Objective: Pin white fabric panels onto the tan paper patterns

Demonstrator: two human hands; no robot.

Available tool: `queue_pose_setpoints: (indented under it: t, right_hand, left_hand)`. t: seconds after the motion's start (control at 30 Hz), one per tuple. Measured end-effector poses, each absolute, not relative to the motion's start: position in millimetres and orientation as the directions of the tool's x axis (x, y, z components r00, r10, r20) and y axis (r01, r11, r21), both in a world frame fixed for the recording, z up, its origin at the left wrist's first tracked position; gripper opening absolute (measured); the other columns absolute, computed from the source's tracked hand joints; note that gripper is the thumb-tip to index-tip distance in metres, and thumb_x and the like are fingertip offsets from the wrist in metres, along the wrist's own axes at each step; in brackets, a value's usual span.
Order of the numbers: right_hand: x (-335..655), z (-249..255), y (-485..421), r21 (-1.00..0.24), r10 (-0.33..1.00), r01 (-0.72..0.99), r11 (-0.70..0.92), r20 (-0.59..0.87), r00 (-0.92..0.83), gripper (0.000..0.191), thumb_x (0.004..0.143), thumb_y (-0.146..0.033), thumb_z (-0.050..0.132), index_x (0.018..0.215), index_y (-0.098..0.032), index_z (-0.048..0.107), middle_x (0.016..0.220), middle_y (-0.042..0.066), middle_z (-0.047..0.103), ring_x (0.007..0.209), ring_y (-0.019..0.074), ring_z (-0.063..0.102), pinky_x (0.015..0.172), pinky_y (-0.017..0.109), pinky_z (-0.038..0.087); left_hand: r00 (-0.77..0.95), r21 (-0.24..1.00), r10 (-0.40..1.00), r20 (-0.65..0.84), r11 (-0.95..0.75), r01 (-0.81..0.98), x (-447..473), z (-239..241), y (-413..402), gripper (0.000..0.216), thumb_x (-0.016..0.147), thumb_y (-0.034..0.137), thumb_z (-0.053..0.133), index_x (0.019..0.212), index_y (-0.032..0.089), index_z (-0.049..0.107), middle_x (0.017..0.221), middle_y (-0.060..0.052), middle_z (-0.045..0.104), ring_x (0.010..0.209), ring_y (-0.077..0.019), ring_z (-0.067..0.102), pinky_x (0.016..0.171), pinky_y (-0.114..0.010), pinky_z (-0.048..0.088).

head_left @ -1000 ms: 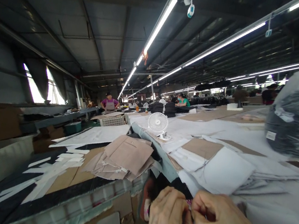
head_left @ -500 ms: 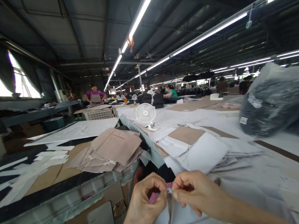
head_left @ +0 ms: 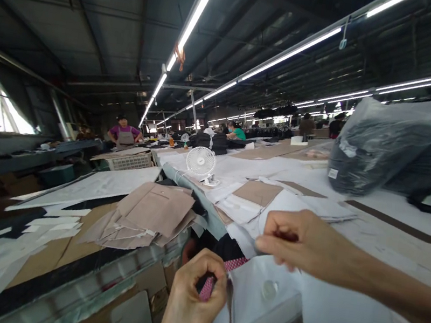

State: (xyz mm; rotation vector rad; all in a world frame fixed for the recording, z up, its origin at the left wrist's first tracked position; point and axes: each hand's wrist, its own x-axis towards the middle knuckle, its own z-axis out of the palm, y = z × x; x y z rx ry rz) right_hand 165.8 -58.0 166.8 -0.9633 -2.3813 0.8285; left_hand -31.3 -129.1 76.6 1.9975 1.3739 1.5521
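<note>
My left hand (head_left: 194,294) is low in the middle, its fingers curled and pinching the edge of a white fabric piece (head_left: 259,299) beside a pink checked strip (head_left: 217,276). My right hand (head_left: 297,240) hovers higher and to the right, fingers pinched together; what they grip is too thin to make out. A round clear button (head_left: 269,289) lies on the white fabric between the hands. The fabric hangs over the near edge of the long white table (head_left: 388,232).
A stack of beige cut pieces (head_left: 153,217) lies left of my hands, white strips (head_left: 46,222) further left. A small white fan (head_left: 201,162) stands behind folded white pieces (head_left: 257,206). A big plastic-wrapped dark bundle (head_left: 389,151) sits at right. Other people work far back.
My hands were touching; now my right hand has pulled up and to the right, away from the left. The view has swung slightly right, and the button has come into sight.
</note>
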Motion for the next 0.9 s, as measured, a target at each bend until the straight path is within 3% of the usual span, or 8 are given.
queue_pose_setpoints:
  t: [0.1,0.17,0.33,0.67,0.8,0.9]
  right_hand:
    - [154,146,-67,-0.422,0.524,0.362,0.831,0.378,-0.763,0.024,0.072,-0.033,0.072,0.089,-0.018,0.066,0.093,0.006,0.067,0.093,0.0222,0.059,0.083,0.034,0.043]
    - [148,133,-71,-0.34,0.479,0.361,0.868,0.385,-0.789,0.024,0.07,-0.029,0.073,0.09,-0.017,0.066,0.092,0.006,0.066,0.095,0.0237,0.056,0.087,0.036,0.039]
    - [143,124,-72,-0.342,0.474,0.362,0.867,0.348,-0.808,0.0,0.075,-0.015,0.062,0.076,-0.016,0.062,0.078,0.003,0.064,0.084,0.019,0.057,0.081,0.032,0.038]
    - [138,120,-76,-0.396,0.548,0.41,0.822,0.349,-0.76,0.009,0.071,-0.01,0.053,0.072,-0.017,0.059,0.073,0.004,0.064,0.075,0.0186,0.059,0.072,0.03,0.041]
    - [139,109,-75,-0.384,0.605,0.479,0.789,0.352,-0.714,0.012,0.074,-0.012,0.049,0.068,-0.02,0.057,0.074,0.006,0.065,0.075,0.0222,0.061,0.069,0.034,0.045]
    - [141,82,-56,-0.388,0.585,0.443,0.808,0.439,-0.682,0.008,0.074,-0.024,0.055,0.067,-0.024,0.058,0.075,0.007,0.066,0.068,0.0244,0.062,0.066,0.038,0.047]
  left_hand:
    - [0.012,0.625,0.738,0.674,-0.58,0.522,-25,79,-131,0.018,0.074,0.001,0.048,0.068,0.017,0.053,0.071,0.001,0.056,0.066,-0.0105,0.056,0.062,-0.021,0.042]
    - [0.028,0.581,0.707,0.707,-0.602,0.548,-22,79,-132,0.018,0.075,0.001,0.048,0.07,0.017,0.053,0.073,0.002,0.057,0.067,-0.0104,0.057,0.063,-0.021,0.042]
    - [0.079,0.537,0.703,0.707,-0.605,0.588,-26,75,-137,0.017,0.08,0.002,0.05,0.076,0.018,0.054,0.079,0.001,0.059,0.072,-0.0106,0.059,0.068,-0.022,0.043]
    - [0.13,0.484,0.728,0.674,-0.568,0.666,-26,85,-144,0.01,0.084,0.012,0.048,0.084,0.019,0.055,0.085,-0.003,0.062,0.077,-0.0163,0.062,0.07,-0.028,0.047]
    - [0.083,0.315,0.585,0.807,-0.545,0.777,-16,73,-132,0.01,0.082,0.015,0.048,0.08,0.02,0.057,0.076,-0.004,0.064,0.069,-0.0183,0.063,0.063,-0.029,0.048]
    - [0.095,0.093,0.309,0.946,-0.542,0.835,-14,61,-111,0.023,0.088,0.023,0.043,0.068,0.021,0.055,0.058,-0.002,0.06,0.05,-0.0154,0.056,0.047,-0.027,0.041]
